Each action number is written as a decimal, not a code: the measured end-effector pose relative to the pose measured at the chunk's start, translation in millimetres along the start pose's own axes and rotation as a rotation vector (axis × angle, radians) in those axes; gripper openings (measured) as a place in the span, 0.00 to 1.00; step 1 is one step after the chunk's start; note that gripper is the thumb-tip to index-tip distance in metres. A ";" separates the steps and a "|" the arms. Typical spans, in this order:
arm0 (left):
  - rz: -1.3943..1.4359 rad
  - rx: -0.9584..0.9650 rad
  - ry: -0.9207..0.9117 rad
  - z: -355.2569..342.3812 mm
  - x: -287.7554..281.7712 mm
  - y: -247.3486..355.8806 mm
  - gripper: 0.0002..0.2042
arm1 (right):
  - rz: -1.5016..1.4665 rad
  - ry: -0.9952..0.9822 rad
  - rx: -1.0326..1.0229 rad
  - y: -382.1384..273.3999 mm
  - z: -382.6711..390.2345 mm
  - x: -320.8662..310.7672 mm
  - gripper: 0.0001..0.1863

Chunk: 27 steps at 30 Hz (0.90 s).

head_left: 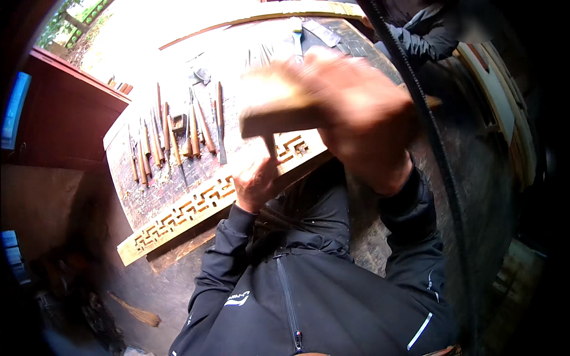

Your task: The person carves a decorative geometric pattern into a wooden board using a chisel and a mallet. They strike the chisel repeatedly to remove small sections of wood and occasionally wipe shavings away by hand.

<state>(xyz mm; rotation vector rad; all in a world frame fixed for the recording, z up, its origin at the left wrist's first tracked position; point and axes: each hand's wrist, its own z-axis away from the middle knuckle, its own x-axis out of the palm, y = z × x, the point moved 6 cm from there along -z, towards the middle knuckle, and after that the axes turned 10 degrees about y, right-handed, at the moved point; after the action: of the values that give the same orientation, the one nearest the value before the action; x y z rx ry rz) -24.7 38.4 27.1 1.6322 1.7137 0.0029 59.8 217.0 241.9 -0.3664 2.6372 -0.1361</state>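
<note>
A long pale wooden board (pixel 178 221), cut with an angular fretwork pattern, lies along the near edge of the workbench. My left hand (pixel 255 185) is closed around a chisel (pixel 270 146), which stands upright over the board's carved strip. The chisel's lower end is hidden by the fingers. Blurred by motion, my right hand (pixel 368 115) grips a wooden mallet (pixel 279 118). The mallet's block is right at the top of the chisel; I cannot tell whether they touch.
Several wood-handled chisels (pixel 193 133) lie in a row on the bench (pixel 122 163), around a small dark square box (pixel 178 123). Farther back is a blue-handled brush (pixel 297 41). Another person's sleeve (pixel 421 41) shows at the far right. A straw broom (pixel 139 311) lies on the floor.
</note>
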 end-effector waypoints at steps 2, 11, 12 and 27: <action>0.055 -0.104 -0.016 0.1 1.8 -4.5 0.07 | 0.258 -0.151 -0.097 1.1 -1.5 10.3 0.33; 0.593 -0.873 0.418 45.8 8.8 -47.5 0.06 | 0.029 -0.053 0.386 33.3 72.8 -1.7 0.37; 0.580 -0.867 0.395 42.2 7.8 -40.2 0.06 | 0.058 -0.086 0.472 37.2 87.8 -6.1 0.37; 0.139 -0.414 0.193 26.4 -4.9 -17.9 0.11 | 0.179 -0.243 0.853 47.7 171.5 -14.1 0.39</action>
<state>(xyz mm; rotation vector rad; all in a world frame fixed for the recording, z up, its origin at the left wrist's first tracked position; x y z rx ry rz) -27.1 18.2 2.1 1.4665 1.6019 0.5621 140.7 261.2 88.9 0.1381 2.1105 -1.0319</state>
